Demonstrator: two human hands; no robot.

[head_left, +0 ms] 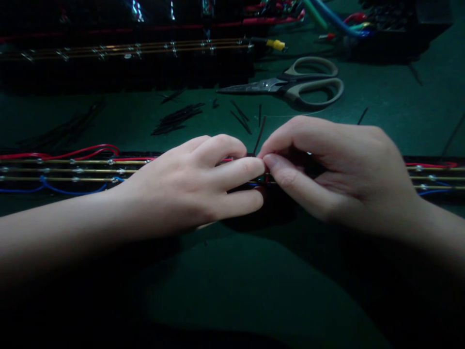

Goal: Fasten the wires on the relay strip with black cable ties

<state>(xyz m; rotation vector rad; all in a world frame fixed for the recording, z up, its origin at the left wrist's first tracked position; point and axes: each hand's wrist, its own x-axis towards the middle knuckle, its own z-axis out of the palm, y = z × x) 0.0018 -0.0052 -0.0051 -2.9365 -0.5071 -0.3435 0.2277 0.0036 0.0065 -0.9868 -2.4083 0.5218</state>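
A long black strip [72, 170] with thin brass rails, solder points and red and blue wires runs across the green mat in front of me. My left hand [196, 186] lies over its middle, fingers closed together and pressed down on it. My right hand [327, 169] meets it from the right, thumb and forefinger pinched on a thin black sleeve piece [258, 140] that sticks up between the two hands. What lies under the fingers is hidden.
Grey-handled scissors [290, 87] lie behind the hands. Several short black tube pieces [178, 118] are scattered on the green mat [236, 281]. A second railed strip [127, 51] with a yellow connector [276, 45] lies at the back, coloured cables [337, 22] at the back right.
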